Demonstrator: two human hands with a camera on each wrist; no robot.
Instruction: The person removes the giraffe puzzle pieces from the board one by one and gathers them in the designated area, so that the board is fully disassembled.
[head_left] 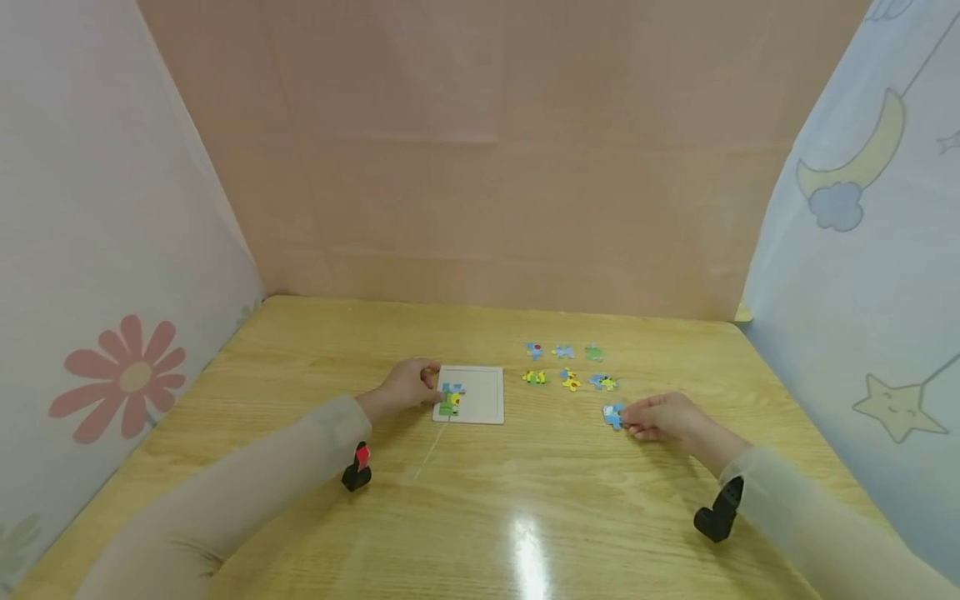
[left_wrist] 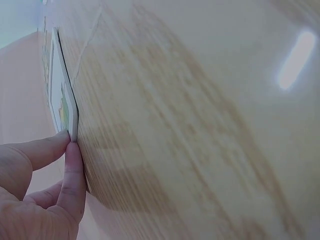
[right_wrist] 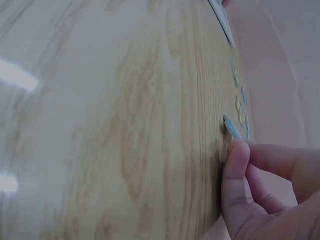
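Note:
A square white puzzle tray (head_left: 483, 395) lies on the table with a raised rim. Joined green, yellow and blue puzzle pieces (head_left: 451, 401) sit along its left side. My left hand (head_left: 406, 384) pinches the tray's left edge; in the left wrist view the thumb (left_wrist: 47, 151) is on top and a finger is against the side. Out to the right, my right hand (head_left: 667, 416) holds a blue puzzle piece (head_left: 613, 415) with some white on it, between thumb and fingertips. The right wrist view shows this piece (right_wrist: 232, 127) tilted, close over the wood.
Right of the tray, loose pieces lie in two rows. The back row has blue pieces (head_left: 564, 352) and a green piece (head_left: 594, 352); the front row has yellow-green (head_left: 535, 377), yellow (head_left: 570, 380) and blue-yellow (head_left: 603, 382) ones. A brown panel (head_left: 487, 167) stands behind the table.

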